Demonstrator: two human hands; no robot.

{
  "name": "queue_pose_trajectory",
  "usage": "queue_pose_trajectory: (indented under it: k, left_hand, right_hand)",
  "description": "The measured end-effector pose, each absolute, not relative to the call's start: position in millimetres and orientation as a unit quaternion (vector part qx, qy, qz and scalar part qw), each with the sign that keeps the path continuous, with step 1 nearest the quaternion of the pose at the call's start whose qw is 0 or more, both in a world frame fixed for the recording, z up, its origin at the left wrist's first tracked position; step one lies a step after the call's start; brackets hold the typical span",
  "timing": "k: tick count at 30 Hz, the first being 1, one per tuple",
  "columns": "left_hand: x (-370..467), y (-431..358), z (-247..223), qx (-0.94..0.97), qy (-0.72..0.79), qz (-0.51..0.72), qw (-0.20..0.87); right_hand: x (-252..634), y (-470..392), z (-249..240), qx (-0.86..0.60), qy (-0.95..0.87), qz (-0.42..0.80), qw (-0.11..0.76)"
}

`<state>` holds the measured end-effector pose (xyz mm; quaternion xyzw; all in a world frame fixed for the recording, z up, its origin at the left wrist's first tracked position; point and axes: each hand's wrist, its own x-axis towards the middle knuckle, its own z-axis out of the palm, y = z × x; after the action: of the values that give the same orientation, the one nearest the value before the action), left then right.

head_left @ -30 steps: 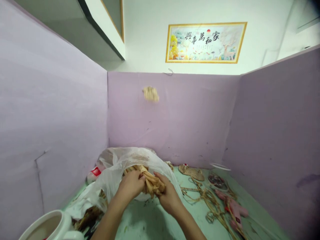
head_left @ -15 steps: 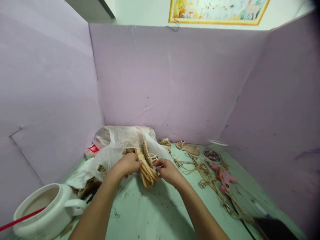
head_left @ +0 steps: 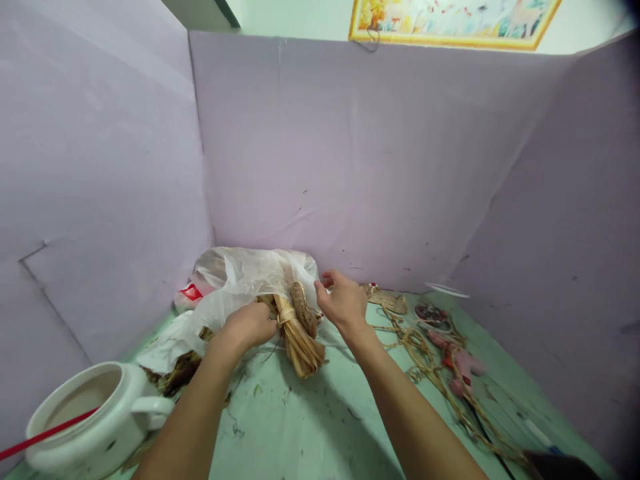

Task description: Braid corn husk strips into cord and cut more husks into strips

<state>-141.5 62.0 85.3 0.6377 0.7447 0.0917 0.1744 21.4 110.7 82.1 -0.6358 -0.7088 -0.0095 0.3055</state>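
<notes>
A tied bundle of tan dried husk strips (head_left: 303, 347) lies with its loose ends toward me, its upper end at the mouth of a crumpled white plastic bag (head_left: 240, 273). A woven straw piece (head_left: 303, 308) leans along the bundle's right side. My left hand (head_left: 251, 325) is closed just left of the bundle, by the bag's opening; what its fingers hold, if anything, is hidden. Off the bundle, my right hand (head_left: 344, 300) is at the bag's right edge, thumb and fingers curved with a small gap between them.
A white ceramic pot (head_left: 95, 427) with a red stick (head_left: 55, 432) stands at lower left. Dark dried husks (head_left: 177, 373) lie beside it. To the right are a woven sole (head_left: 387, 300), tangled straw cord (head_left: 425, 360) and a pink item (head_left: 465, 363). Purple panels (head_left: 360, 153) enclose the table.
My right hand has left the bundle and moved up to the bag's right edge. My left hand has shifted slightly off the bundle's left side. The view has tilted a little.
</notes>
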Motion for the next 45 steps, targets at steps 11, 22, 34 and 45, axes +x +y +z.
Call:
queue_pose_trajectory:
  k: [11, 22, 34, 45]
  left_hand:
    - [-127, 71, 93, 0.466, 0.701, 0.321, 0.434]
    - [-69, 51, 82, 0.394, 0.495, 0.393, 0.667]
    - [-5, 31, 48, 0.603, 0.422, 0.392, 0.551]
    - [-32, 62, 29, 0.712, 0.666, 0.124, 0.186]
  right_hand:
    - [20, 93, 94, -0.515, -0.798, 0.061, 0.306]
    - [88, 34, 42, -0.464, -0.654, 0.178, 0.570]
    - [109, 33, 50, -0.618, -0.618, 0.167, 0.456]
    - [177, 137, 45, -0.732, -0.641, 0.046, 0.225]
